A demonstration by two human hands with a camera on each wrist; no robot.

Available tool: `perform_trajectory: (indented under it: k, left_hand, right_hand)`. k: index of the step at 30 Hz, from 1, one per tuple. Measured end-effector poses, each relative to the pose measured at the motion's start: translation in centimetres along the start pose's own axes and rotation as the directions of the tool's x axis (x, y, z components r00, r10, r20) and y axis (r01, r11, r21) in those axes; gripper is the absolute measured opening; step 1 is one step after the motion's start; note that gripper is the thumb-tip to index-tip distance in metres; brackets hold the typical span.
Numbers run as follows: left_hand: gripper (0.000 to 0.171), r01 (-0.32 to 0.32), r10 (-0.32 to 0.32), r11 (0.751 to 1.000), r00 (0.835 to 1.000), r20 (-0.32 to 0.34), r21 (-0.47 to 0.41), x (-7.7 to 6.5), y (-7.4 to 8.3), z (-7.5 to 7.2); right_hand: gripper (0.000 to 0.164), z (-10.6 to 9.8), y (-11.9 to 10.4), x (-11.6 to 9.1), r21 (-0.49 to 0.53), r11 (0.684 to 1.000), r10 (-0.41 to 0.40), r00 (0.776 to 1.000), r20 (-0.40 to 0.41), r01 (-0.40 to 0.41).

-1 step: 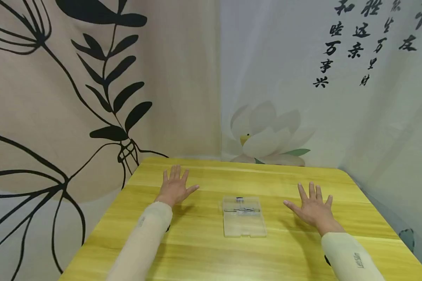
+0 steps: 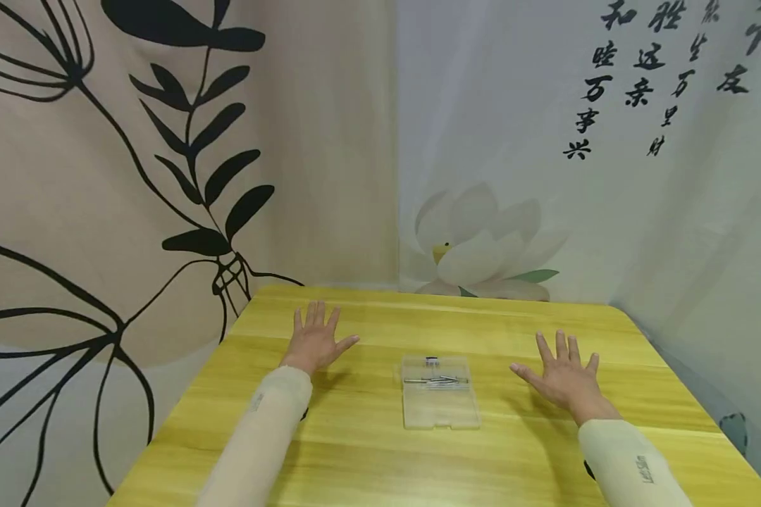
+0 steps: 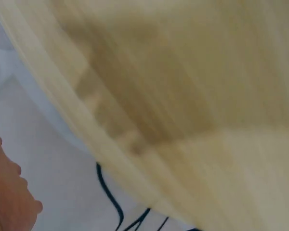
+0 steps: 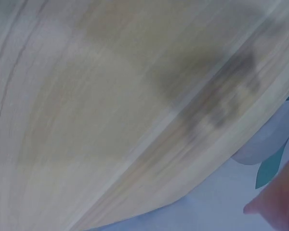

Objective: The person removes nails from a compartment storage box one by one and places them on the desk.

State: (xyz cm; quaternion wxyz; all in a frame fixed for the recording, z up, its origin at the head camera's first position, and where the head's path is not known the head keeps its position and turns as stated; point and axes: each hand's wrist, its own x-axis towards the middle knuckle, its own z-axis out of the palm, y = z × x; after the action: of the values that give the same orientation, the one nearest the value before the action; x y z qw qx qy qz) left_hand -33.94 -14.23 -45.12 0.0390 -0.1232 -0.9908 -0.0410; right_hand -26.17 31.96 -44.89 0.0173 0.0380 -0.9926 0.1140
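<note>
A clear plastic case [image 2: 442, 414] lies on the yellow wooden table [image 2: 368, 465], between the two hands. Several thin metal rods [image 2: 440, 381] rest across its middle; their exact kind is too small to tell. At the case's far edge shows a small dark-topped piece [image 2: 432, 361]. To the left, the left hand [image 2: 315, 343] is held out with fingers spread, apart from the case and holding nothing. On the right, the right hand [image 2: 566, 377] has its fingers spread too, with nothing in it. Only part of the left hand [image 3: 12, 192] and right hand [image 4: 279, 199] enters the wrist views.
Hand shadows fall on the tabletop [image 3: 207, 72] in both wrist views. Behind the table hang printed curtains, one with dark plant shapes [image 2: 218, 176], the other with a pale lotus [image 2: 482, 246] and dark writing. The table's far edge runs just beyond the hands.
</note>
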Motion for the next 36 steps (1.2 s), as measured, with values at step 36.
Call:
perform_trajectory:
  k: [36]
  left_hand:
    - [0.083,-0.217,0.215,0.976,0.973,-0.089,-0.013,1.4,8.0,-0.2]
  right_hand:
    - [0.089,2.4,-3.7,1.3,0.149,0.968,-0.201,0.979,-0.031,0.204]
